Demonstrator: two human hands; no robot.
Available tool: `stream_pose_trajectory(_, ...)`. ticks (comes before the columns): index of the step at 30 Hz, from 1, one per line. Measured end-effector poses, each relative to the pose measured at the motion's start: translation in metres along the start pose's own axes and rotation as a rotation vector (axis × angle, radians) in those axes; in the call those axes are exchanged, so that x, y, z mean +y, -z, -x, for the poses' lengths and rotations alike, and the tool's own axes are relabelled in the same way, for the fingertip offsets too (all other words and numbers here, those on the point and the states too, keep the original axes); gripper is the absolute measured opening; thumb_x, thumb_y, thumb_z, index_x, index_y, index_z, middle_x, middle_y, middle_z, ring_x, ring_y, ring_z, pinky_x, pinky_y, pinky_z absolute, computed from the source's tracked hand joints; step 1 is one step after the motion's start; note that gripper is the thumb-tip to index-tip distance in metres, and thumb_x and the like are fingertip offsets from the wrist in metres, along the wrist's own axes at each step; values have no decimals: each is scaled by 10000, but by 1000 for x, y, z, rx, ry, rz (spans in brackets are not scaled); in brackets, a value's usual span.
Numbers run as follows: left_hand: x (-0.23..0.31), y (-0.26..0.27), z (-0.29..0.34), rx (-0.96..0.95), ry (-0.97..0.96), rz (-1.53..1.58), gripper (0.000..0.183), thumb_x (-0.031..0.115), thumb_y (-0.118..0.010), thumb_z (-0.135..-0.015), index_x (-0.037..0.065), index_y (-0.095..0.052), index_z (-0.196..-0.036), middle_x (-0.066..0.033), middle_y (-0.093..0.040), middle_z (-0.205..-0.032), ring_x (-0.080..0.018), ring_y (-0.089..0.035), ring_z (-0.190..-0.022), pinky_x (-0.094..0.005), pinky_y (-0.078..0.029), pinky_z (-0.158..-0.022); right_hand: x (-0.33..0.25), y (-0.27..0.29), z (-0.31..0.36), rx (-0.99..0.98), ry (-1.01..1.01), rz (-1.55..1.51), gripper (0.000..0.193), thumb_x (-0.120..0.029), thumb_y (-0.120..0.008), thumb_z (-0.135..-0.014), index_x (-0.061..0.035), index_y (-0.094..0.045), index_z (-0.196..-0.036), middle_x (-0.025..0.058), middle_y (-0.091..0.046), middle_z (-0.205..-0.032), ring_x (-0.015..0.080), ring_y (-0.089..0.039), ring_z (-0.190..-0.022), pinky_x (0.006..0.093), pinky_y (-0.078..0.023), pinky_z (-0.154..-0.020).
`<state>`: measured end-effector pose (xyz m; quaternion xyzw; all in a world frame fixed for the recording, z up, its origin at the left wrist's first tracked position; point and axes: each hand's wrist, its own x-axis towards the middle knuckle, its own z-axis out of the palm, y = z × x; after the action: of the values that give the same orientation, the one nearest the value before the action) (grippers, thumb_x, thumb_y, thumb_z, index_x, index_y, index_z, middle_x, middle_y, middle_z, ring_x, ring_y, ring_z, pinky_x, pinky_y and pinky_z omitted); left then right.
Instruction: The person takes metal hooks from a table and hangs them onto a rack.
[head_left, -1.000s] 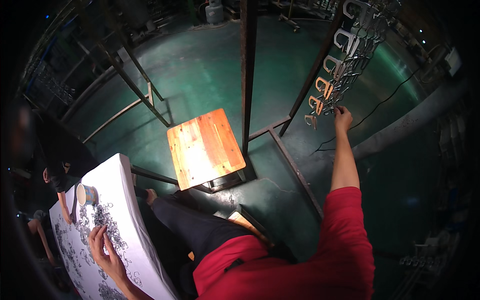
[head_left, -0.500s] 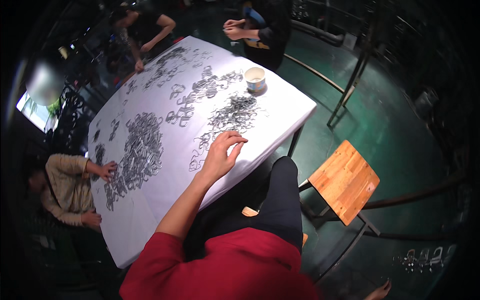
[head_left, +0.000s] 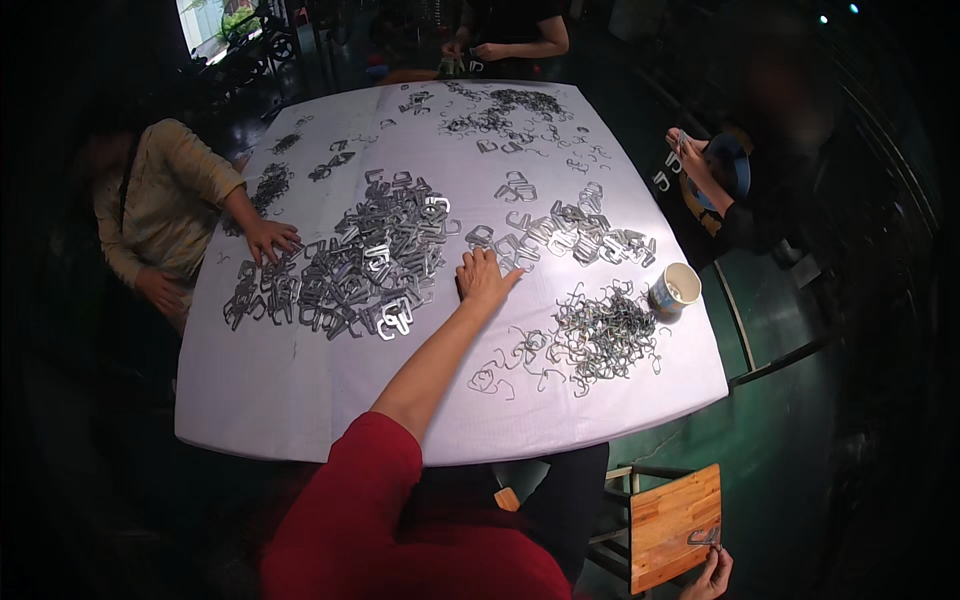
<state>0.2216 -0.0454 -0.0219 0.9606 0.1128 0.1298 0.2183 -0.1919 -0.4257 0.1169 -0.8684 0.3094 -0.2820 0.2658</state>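
My left hand [head_left: 487,278] rests palm down on the white-covered table [head_left: 400,400], fingers stretched forward and thumb spread to the right. Its fingertips are close to a few loose grey metal hooks [head_left: 515,250]; any contact is hard to make out. At the lower right, my right hand [head_left: 712,574] pinches one flat grey metal hook [head_left: 703,538], held above the wooden stool [head_left: 665,530]. A large pile of such hooks [head_left: 375,255] lies left of my left hand. Thin bent wire pieces [head_left: 605,335] are heaped to its right.
A paper cup [head_left: 676,289] stands by the right edge. More hooks [head_left: 590,235] and wire pieces [head_left: 525,105] lie farther back. Another person's hand [head_left: 270,238] touches the large pile from the left. Two more people work at the far side [head_left: 510,45] and right [head_left: 700,170].
My left hand has gone from beside the wire heap to the loose hooks, its fingers now stretched forward. The view has turned left. My right hand now shows with a hook.
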Motion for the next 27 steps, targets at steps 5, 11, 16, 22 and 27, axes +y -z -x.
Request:
stream_pose_trajectory(5,28,-15,-17,-74,165,74,649,365,-756,-695,-25,-486,-1137,-161,-516,-1139,-299,-461,-1089,-455,-384,-875,-114,-75,-53,-362,27,-218,146,-139,-617,-853,-74,-668,-973,99,-652,-979,198,-587,-900,320,-465,-807)
stream_pose_trajectory(11,10,-2,-4,-101,34,485,361,173,-684,-756,38,-494,-1032,-184,-645,-851,-341,-636,-801,-437,-485,-703,-145,-202,-75,-535,410,-655,51,-9,-633,-798,27,-626,-834,96,-640,-803,176,-597,-718,262,-467,-677)
stream_pose_trajectory(16,6,109,45,-135,-37,730,214,167,-639,-800,28,-634,-963,-113,-670,-860,-213,-640,-761,-306,-496,-657,-223,-240,-54,-691,649,-597,73,-23,-693,-741,-3,-641,-788,114,-639,-745,240,-611,-684,303,-465,-639)
stream_pose_trajectory(22,28,200,107,-62,-115,688,191,127,-602,-841,23,-621,-999,-107,-666,-851,-186,-646,-767,-278,-501,-675,-270,-257,-23,-621,863,-578,64,-117,-690,-762,-67,-654,-778,72,-629,-709,258,-584,-664,353,-409,-634)
stream_pose_trajectory(27,30,214,128,17,-187,660,178,81,-584,-847,3,-612,-1005,-115,-662,-861,-198,-656,-785,-289,-506,-684,-285,-251,-8,-565,958,-599,50,-116,-684,-758,-79,-654,-774,59,-637,-721,253,-587,-667,349,-393,-655)
